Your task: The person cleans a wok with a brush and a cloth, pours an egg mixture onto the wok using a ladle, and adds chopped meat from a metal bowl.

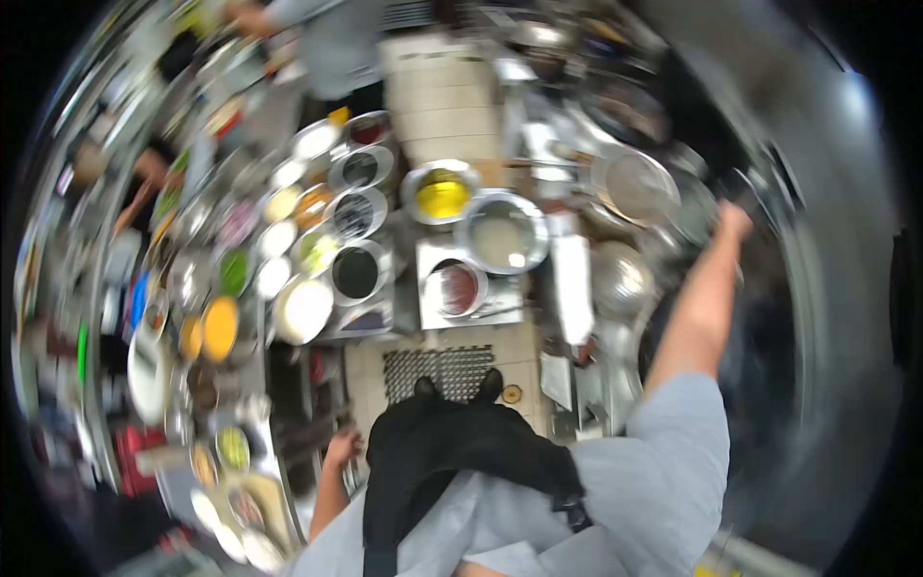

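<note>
Steel-lined kitchen, smeared by blur: pale tiled floor (442,125) runs up the middle, with a crowded bench (270,460) on the left and cookware down the right. At the far right I have a dark object (740,187), too blurred to name, right at the fingers of the right hand (735,221). That arm is stretched well out; I cannot tell whether its grip is closed on the object or merely touching it. Just inward of it I make out a round, shallow pan or sieve (635,188), and nearer me a shiny metal bowl (620,279).

Between the two sides, a low white-topped stand (508,296) carries a container with dark red contents (457,290). At its far edge I see a wide metal pot of pale liquid (502,234), and just beside that a bowl of yellow liquid (442,195).

On my left, the left hand (342,448) hangs low beside the bench, its grip slack, fingers loosely bent. Up on that bench I pick out an orange-filled bowl (220,328), a white-filled container (303,311) and a dark one (357,272). Farther off, a co-worker in grey (338,53) stands at the top.
</note>
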Tool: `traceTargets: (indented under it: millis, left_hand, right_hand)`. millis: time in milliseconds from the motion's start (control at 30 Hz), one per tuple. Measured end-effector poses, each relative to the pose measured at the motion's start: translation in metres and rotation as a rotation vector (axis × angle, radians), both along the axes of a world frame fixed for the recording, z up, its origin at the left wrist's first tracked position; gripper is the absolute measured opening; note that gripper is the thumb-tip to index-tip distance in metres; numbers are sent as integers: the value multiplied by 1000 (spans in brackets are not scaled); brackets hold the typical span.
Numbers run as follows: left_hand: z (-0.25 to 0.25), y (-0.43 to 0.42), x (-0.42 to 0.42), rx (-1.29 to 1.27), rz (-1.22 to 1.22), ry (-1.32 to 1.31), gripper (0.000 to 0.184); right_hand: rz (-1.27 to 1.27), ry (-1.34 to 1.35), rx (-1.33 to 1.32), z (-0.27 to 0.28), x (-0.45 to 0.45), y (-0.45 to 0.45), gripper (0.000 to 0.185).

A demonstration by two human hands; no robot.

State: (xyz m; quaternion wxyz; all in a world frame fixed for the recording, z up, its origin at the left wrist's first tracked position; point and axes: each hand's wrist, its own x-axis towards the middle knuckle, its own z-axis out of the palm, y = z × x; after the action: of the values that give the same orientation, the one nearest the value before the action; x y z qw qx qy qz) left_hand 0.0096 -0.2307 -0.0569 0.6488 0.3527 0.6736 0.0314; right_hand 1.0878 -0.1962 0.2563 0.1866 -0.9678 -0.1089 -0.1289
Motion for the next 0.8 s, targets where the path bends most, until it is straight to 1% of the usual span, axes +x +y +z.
traceTargets:
  millis: [33, 67, 100, 133, 167, 200, 233, 267, 300, 333, 367, 400, 433, 467, 500, 533, 600, 633, 700, 733, 800]
  left_hand:
    - [40, 0, 17, 33, 0, -74, 30]
    - [72, 4, 25, 2, 19, -169, 32]
    - [106, 11, 32, 39, -43, -145, 31]
    - [123, 16, 26, 78, 45, -277, 28]
    - [149, 25, 22, 118, 117, -316, 28]
    - [182, 41, 14, 156, 104, -336, 30]
    - [203, 54, 0, 279, 130, -349, 32]
    - [232, 69, -17, 373, 131, -317, 31]
    - [242, 87, -37, 476, 225, -228, 28]
    - [255, 106, -57, 533, 324, -126, 28]
    - [260, 129, -79, 686, 343, -155, 28]
    - [262, 155, -100, 809, 473, -81, 27]
    - [270, 181, -122, 834, 544, -6, 27]
    - [255, 210, -157, 897, 558, 197, 29]
    - [261, 233, -176, 904, 569, 397, 29]
    - [230, 265, -221, 1089, 490, 751, 30]
    - [210, 319, -267, 1049, 458, 1032, 31]
    - [195, 347, -293, 1040, 454, 1023, 31]
    - [161, 392, -333, 763, 96, 1076, 26]
    - [157, 399, -336, 757, 94, 1066, 26]
    - [154, 416, -342, 527, -424, 1082, 23]
  right_hand:
    - [158, -171, -303, 2, -21, 2, 48]
    - [111, -124, -318, -11, -24, 4, 55]
    - [64, 112, 50, -21, -40, 0, 57]
    - [135, 211, 282, -33, -51, -10, 52]
    - [195, 316, 536, -45, -61, -20, 46]
    - [237, 417, 772, -57, -70, -28, 41]
    - [59, 552, 866, -33, -139, -21, 41]
    - [359, 624, 832, -23, -185, -34, 41]
    - [438, 783, 1087, -6, -258, -27, 37]
    - [425, 978, 1150, -2, -290, -32, 33]
    - [502, 1129, 1214, 3, -326, -34, 28]
    - [502, 1198, 1383, 3, -358, -33, 25]
    - [558, 1289, 1368, 3, -384, -35, 24]
    - [556, 1372, 1319, 7, -412, -34, 25]
    - [551, 1451, 1268, 15, -444, -30, 26]
    - [546, 1450, 1263, 24, -476, -27, 26]
    - [578, 1595, 1067, 44, -543, -15, 26]
    - [571, 1585, 1059, 49, -574, -8, 26]
    - [563, 1771, 930, 57, -629, 7, 30]
    - [548, 1772, 806, 57, -649, 17, 30]
    - [660, 1903, 688, 55, -697, 40, 30]
